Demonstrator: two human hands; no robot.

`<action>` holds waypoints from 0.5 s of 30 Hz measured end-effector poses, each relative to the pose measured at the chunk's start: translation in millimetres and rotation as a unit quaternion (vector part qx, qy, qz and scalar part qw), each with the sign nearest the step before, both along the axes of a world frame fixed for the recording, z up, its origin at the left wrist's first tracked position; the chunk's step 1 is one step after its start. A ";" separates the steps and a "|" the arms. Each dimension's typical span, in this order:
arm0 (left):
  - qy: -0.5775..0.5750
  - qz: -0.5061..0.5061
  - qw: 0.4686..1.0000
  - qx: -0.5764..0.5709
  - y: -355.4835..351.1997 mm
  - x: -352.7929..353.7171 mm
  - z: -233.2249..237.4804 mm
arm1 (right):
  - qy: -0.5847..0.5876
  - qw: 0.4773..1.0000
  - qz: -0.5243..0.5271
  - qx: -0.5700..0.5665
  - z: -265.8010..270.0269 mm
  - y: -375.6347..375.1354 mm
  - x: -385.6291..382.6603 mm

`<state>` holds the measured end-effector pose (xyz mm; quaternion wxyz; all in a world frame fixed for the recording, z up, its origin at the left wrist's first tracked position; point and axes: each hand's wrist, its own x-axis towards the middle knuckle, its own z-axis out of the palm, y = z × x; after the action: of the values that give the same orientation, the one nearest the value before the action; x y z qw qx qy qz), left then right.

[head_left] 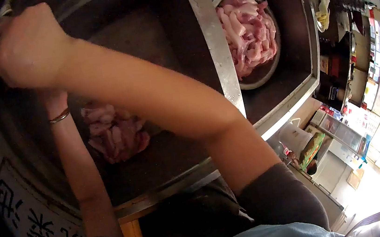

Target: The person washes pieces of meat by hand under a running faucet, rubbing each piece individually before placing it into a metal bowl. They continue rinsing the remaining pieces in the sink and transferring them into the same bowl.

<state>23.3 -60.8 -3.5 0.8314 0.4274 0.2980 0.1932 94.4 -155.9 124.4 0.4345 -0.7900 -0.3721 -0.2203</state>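
My right hand (32, 47) is at the upper left, at the end of an arm that reaches across the sink. Its back faces me and it looks closed, but whatever is in the fingers is lost in the dark edge. My left hand (55, 100) is just below it, with a bracelet (60, 116) on the wrist; its fingers are hidden behind the right hand. Pieces of raw meat (116, 134) lie in a heap on the bottom of the sink basin (171, 160), beside my left forearm.
Over a metal divider (212, 36), a second basin (293, 27) holds a round metal bowl (261, 83) heaped with raw meat strips (248, 34). A white sign (38, 229) with black characters is at the lower left. A white bucket (294, 138) stands to the right.
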 end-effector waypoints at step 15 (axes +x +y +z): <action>0.035 0.028 0.999 0.014 -6.4 13.5 22.8 | 0.040 0.966 0.150 -0.208 14.7 -21.1 23.3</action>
<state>36.8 -67.3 19.3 0.8084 0.4371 0.3364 0.2056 117.7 -177.0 139.1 0.3036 -0.8063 -0.5063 -0.0384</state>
